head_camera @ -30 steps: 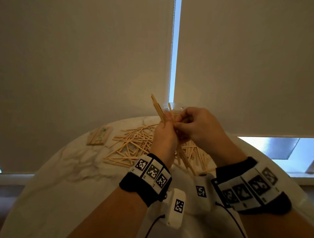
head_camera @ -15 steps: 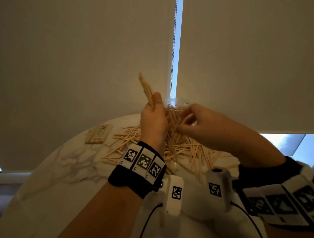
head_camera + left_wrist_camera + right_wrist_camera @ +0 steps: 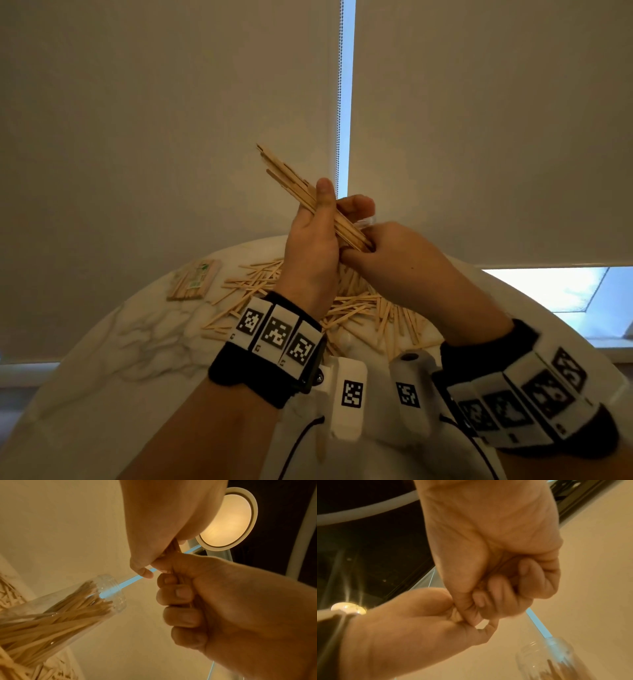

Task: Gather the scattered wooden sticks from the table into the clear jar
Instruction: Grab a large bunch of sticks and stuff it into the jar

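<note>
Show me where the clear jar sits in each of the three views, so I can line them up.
Head: only a sliver of the clear jar rim shows, centre, behind the hands.
Left wrist: lower left, lying slanted in the picture, full of sticks, mouth toward the centre.
Right wrist: bottom right corner, blurred.
Shared landmark: the bright blue gap between the blinds, which meets the jar's mouth in every view.

Looks like a room in a home, perhaps a dining corner. Round table (image 3: 113,346) with a white marbled top, set close against a window (image 3: 561,291). Two pale roller blinds (image 3: 164,120) drawn most of the way down, a bead chain (image 3: 339,102) hanging in the gap between them, daylight showing at the lower right. Round ceiling lamp (image 3: 228,519) glowing warm overhead. A pack of sticks (image 3: 194,285) lying on the table beside a loose heap.
</note>
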Demonstrator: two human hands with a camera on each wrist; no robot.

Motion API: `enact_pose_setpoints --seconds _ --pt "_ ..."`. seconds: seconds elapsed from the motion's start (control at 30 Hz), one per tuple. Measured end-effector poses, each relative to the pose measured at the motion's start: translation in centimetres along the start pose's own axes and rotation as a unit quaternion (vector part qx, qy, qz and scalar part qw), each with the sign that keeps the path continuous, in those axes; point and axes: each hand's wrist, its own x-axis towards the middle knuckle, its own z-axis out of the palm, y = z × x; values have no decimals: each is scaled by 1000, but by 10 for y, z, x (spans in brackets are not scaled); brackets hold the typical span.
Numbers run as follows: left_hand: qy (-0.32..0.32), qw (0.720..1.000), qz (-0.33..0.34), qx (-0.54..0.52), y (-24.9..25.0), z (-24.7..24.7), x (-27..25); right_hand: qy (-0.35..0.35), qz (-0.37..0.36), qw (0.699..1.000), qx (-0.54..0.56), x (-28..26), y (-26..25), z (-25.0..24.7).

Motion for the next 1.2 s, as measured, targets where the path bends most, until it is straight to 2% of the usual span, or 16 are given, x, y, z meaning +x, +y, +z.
enact_pose_setpoints --seconds 0.13,0.2,0.3,0.47,0.53,0.63,0.7,0.73,0.87,1.03,1.13,1.2 --pt "-50 994 -26 98 -7 10 -10 4 -8 999 -40 2 -1 -1" --pt "-39 991 -21 126 -11 12 -10 8 -19 998 -66 5 1 -2" --pt "-25 994 -27 103 -4 10 -7 35 -21 996 -79 6 10 -10" --pt "90 996 12 -17 33 -13 4 22 -16 992 -123 1 23 -34" --pt "107 994 8 -26 48 -28 10 4 -21 990 -142 -2 22 -40" --pt "29 995 -87 38 52 -29 10 -13 -36 983 -178 -3 15 -32" --pt "-39 982 -151 105 42 -16 3 1 -60 976 -211 -5 9 -21" --pt "-56 974 -163 147 37 -10 -1 10 -66 971 -228 -5 8 -17" --pt "-74 951 -151 261 28 -8 -4 -16 -48 972 -228 -4 12 -17" --pt "-139 903 -123 388 25 -22 -2 -28 -21 976 -215 -2 15 -17" --pt "-125 909 -101 384 27 -26 2 -20 -28 981 -192 -2 13 -20" --pt "-109 923 -97 356 31 -29 4 11 -38 980 -196 -4 12 -28"
